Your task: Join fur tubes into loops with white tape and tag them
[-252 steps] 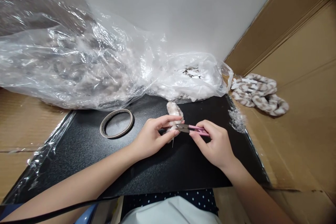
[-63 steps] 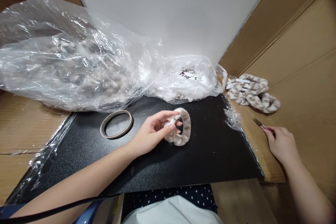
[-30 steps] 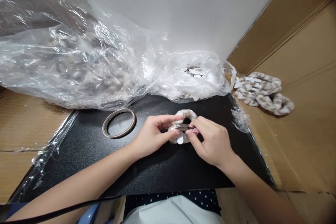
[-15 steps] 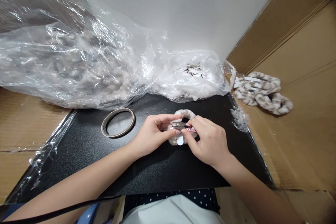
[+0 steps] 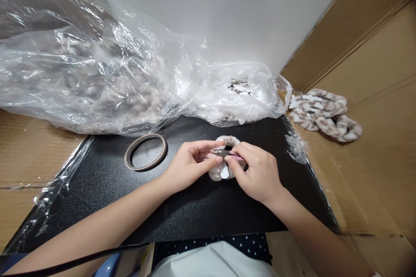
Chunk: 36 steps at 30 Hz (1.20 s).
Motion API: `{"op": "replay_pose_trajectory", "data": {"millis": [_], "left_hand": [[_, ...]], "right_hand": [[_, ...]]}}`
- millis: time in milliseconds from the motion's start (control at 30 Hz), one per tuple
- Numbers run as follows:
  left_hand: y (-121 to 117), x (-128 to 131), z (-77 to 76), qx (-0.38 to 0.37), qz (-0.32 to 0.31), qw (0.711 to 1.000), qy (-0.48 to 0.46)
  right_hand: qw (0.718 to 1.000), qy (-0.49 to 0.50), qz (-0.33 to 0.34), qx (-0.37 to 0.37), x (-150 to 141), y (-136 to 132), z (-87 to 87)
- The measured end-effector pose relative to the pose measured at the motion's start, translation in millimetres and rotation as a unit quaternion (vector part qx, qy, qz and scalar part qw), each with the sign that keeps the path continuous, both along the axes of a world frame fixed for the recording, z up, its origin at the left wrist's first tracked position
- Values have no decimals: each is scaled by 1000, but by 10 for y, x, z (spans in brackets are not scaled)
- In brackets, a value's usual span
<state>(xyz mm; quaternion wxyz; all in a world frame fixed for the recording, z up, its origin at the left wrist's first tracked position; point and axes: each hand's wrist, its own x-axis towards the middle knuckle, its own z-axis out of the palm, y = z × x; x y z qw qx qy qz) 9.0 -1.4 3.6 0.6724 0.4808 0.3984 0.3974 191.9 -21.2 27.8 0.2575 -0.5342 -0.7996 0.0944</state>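
Observation:
A fluffy cream-and-brown ring (image 5: 231, 140), like a plush scrunchie, lies on the black tabletop (image 5: 182, 212) between both hands. My left hand (image 5: 188, 162) pinches its left side between thumb and fingers. Thread snips (image 5: 222, 152) with metal blades and a pink handle are gripped in my right hand (image 5: 258, 171). Their blades lie across the middle of the ring, pointing at my left fingers, and look nearly closed. A white tag (image 5: 224, 172) hangs at the ring's near side. Fingers hide part of the ring and whatever the blade tips touch.
Left of my hands rests a beige hoop (image 5: 146, 168). A big clear plastic bag (image 5: 107, 73) of fluffy pieces and a smaller bag (image 5: 208, 108) with white tags line the back. Several fluffy rings (image 5: 338, 127) lie on cardboard (image 5: 373, 173) at right, near scraps of clear plastic (image 5: 296, 148).
The snips' blades have come closer together as my right hand squeezes. The white tag has shifted slightly right; my left hand has barely moved.

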Motion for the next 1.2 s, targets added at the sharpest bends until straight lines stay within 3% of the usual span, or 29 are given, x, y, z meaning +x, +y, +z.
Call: {"op": "replay_pose_trajectory", "data": {"millis": [367, 1200], "left_hand": [[31, -12, -35, -39, -8, 999, 11], [74, 58, -123, -103, 17, 994, 22]], "right_hand": [[997, 19, 13, -73, 27, 31, -37], [991, 3, 9, -136, -11, 114, -214]]}}
